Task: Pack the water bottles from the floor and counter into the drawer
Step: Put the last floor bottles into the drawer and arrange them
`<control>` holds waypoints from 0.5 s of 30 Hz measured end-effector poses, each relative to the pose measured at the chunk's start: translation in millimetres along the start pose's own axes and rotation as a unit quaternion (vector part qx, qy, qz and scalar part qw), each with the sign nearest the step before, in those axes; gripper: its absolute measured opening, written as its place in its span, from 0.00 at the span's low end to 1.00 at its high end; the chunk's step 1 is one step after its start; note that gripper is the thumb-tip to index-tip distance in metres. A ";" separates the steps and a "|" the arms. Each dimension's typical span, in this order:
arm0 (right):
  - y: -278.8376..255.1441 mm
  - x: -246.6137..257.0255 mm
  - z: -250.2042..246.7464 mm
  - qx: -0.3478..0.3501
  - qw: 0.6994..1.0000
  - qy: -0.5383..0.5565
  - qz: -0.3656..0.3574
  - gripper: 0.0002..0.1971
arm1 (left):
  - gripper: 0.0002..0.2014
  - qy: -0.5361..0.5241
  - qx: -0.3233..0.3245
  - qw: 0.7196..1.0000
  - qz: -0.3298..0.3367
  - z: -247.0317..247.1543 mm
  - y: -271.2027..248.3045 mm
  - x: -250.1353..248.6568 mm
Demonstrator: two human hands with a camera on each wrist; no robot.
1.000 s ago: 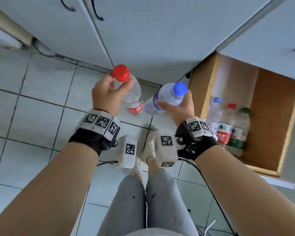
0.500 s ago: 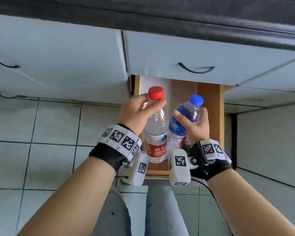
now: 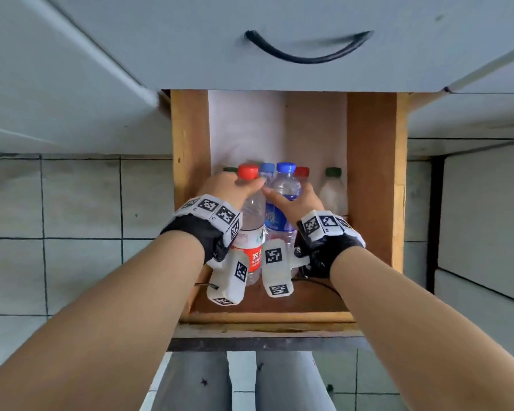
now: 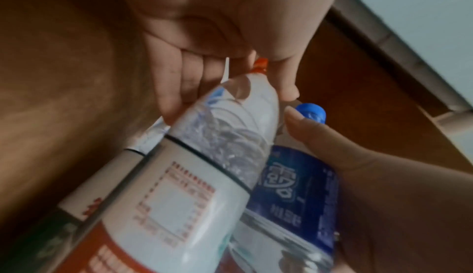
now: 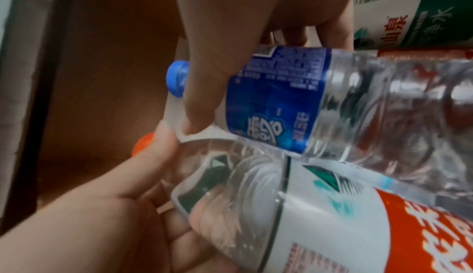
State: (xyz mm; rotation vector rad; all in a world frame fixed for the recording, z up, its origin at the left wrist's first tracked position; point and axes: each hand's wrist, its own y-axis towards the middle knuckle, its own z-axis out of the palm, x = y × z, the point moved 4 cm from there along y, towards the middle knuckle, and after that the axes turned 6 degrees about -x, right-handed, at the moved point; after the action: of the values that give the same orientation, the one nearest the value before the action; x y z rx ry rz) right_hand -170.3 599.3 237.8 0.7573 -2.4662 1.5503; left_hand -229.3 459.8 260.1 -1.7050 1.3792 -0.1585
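Note:
My left hand [image 3: 226,188] grips a clear red-capped bottle [image 3: 251,221] by its shoulder, upright inside the open wooden drawer [image 3: 371,185]. Beside it my right hand [image 3: 294,200] grips a blue-capped bottle [image 3: 284,188] with a blue label. The two bottles touch side by side. In the left wrist view the fingers [image 4: 176,87] curl round the red-capped bottle [image 4: 194,176]. In the right wrist view the thumb [image 5: 202,99] presses the blue-labelled bottle [image 5: 320,103]. Behind them stand several other bottles, among them a green-capped one [image 3: 333,188].
A grey drawer front with a black handle [image 3: 306,51] hangs above the open drawer. Grey cabinet fronts flank it. White tiled floor [image 3: 80,203] lies to the left, and the drawer's bare front part [image 3: 279,301] lies in front of the bottles. My grey trouser legs [image 3: 238,381] are below.
Both hands have carried their bottles from above the floor over to the drawer and down into it, next to the bottles standing there. The view now faces the drawer straight on.

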 end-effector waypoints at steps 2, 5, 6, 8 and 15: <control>6.2 -1.0 3.2 0.010 1.000 -0.017 0.008 0.48 | 0.21 0.026 0.013 1.000 -0.010 6.6 10.1 3.9; 12.3 -1.0 6.7 0.019 0.999 -0.050 0.007 0.49 | 0.21 0.061 0.031 0.997 -0.035 14.9 24.4 7.0; 13.3 -0.1 8.4 0.023 0.998 -0.054 0.006 0.50 | 0.19 0.067 0.040 0.996 -0.043 17.1 28.3 7.8; 14.3 2.2 11.0 0.026 0.998 -0.054 0.012 0.55 | 0.15 0.085 0.070 0.993 -0.053 21.6 31.6 10.6; 18.6 -5.1 9.7 0.026 0.997 -0.068 0.026 0.50 | 0.28 0.093 0.059 0.992 -0.055 28.5 25.7 27.1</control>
State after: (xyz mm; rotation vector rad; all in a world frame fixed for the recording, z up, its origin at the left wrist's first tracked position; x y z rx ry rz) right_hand -173.3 599.1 216.4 0.8395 -2.5690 1.6386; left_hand -220.7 454.1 214.3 -1.7001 1.3813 -0.4614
